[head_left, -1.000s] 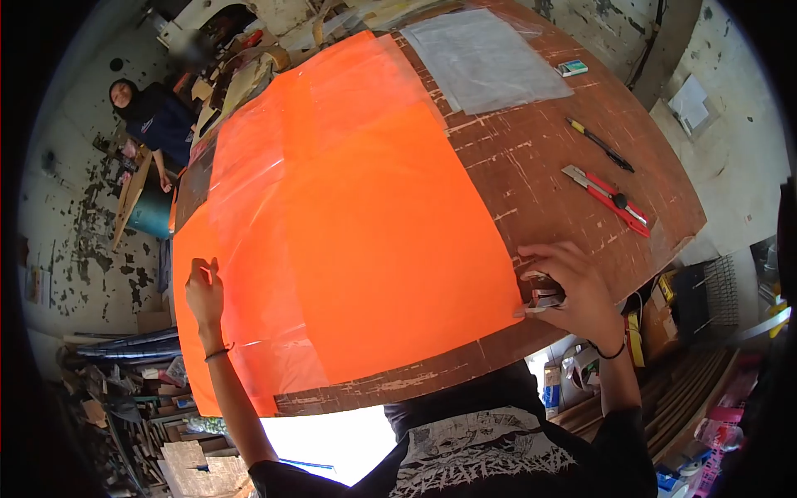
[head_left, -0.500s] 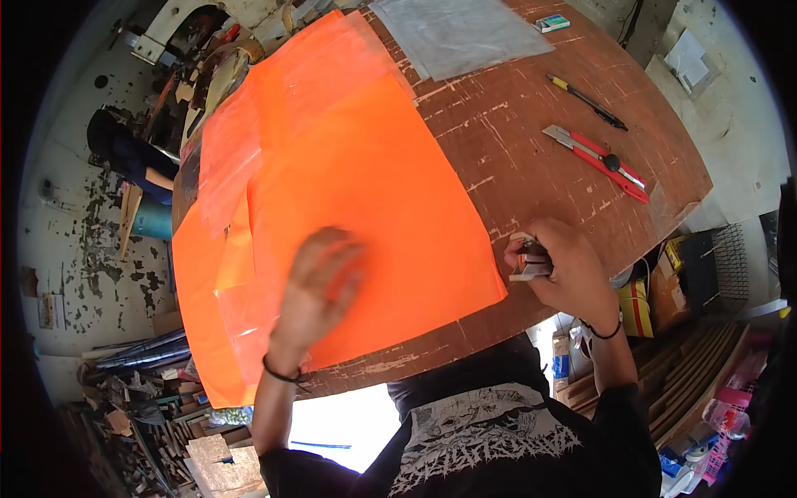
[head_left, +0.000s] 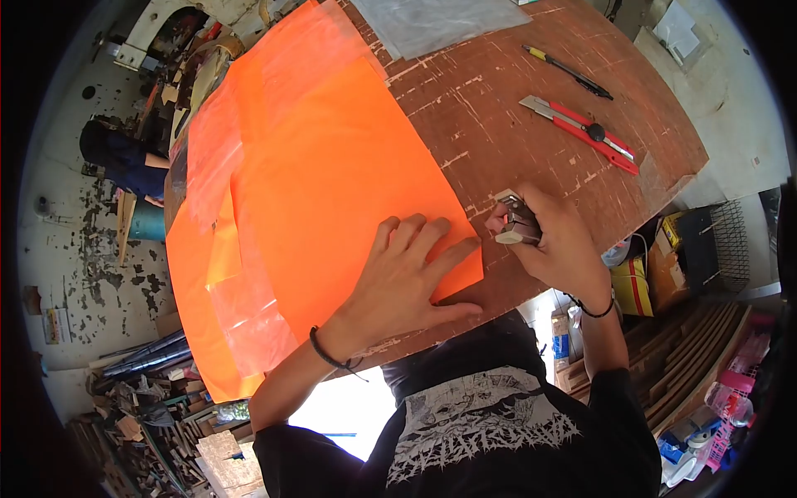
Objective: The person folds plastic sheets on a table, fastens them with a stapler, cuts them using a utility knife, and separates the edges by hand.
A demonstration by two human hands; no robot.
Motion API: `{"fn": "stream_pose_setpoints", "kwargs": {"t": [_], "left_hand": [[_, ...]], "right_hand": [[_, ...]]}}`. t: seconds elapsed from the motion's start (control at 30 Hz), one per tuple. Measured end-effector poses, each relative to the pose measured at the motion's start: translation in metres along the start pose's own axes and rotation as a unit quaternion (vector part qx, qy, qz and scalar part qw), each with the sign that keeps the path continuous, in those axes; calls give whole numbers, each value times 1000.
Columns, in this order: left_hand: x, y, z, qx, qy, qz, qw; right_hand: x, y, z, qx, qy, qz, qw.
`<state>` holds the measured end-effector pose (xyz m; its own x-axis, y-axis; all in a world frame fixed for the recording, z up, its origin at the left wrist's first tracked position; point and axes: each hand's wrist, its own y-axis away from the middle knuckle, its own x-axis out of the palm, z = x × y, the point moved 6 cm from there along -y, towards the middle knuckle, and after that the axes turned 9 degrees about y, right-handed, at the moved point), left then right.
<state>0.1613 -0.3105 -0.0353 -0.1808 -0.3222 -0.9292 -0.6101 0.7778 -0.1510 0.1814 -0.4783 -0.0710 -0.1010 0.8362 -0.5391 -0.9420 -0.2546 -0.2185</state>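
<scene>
A large bright orange sheet (head_left: 332, 174) lies on the brown table (head_left: 465, 108), with shiny clear plastic over its left part. My left hand (head_left: 407, 270) rests palm down near the sheet's front right corner, fingers spread and thumb toward the table edge. Just right of that corner, my right hand (head_left: 560, 245) grips a small metal stapler (head_left: 518, 222), its ends showing between thumb and fingers. The palm hides the rest of it. A red box cutter (head_left: 581, 133) with its blade out lies beyond the right hand, and a black and yellow pen (head_left: 569, 72) is farther back.
Grey translucent plastic sheets (head_left: 440, 21) lie at the table's back. Another person (head_left: 120, 162) in dark clothing is at the far left. Wood scraps (head_left: 158, 432) fill the floor at lower left, and long wooden strips (head_left: 685, 365) are stacked at lower right.
My left hand has moved right across the orange sheet and now lies flat near its corner. My right hand, still holding the stapler, has shifted slightly up in view, as the whole view shifted.
</scene>
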Motion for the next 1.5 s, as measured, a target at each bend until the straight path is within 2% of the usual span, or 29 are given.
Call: {"fn": "stream_pose_setpoints", "kwargs": {"t": [0.07, 0.4, 0.57, 0.9, 1.1, 1.17, 1.2, 1.27, 1.3, 1.37, 1.5], "left_hand": [[2, 1, 1, -84, 25, -20, 996], [6, 10, 4, -28, 99, -94, 990], [0, 10, 9, -88, 162, -100, 978], [1, 10, 11, -86, 182, -91, 975], [2, 14, 18, -148, 213, -90, 962], [1, 15, 24, -213, 272, -95, 934], [0, 15, 25, -214, 272, -95, 933], [5, 19, 33, -275, 359, -81, 888], [5, 20, 35, -275, 359, -82, 888], [13, 25, 41, -298, 453, -71, 837], [11, 24, 42, -286, 525, -62, 799]], "right_hand": [[-1, 0, 0, 9, 11, -7, 1000], [-2, 0, -1, 15, -16, -4, 1000], [-2, -1, -3, 15, -10, -9, 1000], [-1, -1, -3, 44, 10, -5, 999], [-2, -1, 0, 31, 1, -7, 999], [-1, -1, -2, 57, -6, 2, 998], [-1, -1, -2, 57, -6, 3, 998], [-1, -1, -3, 45, 15, -5, 999], [-1, -1, -1, 45, 15, -5, 999], [-3, -2, 4, 40, -44, -12, 998], [-1, -1, 6, 30, -28, -5, 999]]}}
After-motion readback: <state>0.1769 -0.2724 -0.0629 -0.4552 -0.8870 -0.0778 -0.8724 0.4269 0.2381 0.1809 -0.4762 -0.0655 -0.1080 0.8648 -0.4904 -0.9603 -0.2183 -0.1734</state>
